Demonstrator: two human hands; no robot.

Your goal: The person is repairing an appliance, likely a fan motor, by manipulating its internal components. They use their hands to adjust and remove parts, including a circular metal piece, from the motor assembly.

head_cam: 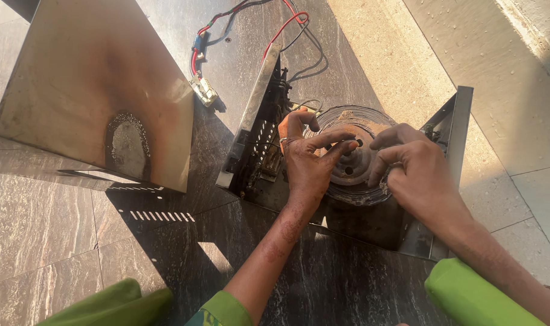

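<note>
Round, rusty-brown wound coil (351, 158) sits flat in the open metal chassis (250, 139), axis upright. My left hand (308, 166) and right hand (417, 172) flank it, fingertips pinching narrowly at its hub.

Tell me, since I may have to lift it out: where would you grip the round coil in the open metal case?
Probably by its outer rim, from above. The coil lies flat in the case, whose walls block the sides. The left hand and right hand already rest on top, fingers near the centre holes. Opposite edges of the rim look like the widest hold; the wires behind may tether it.
</note>
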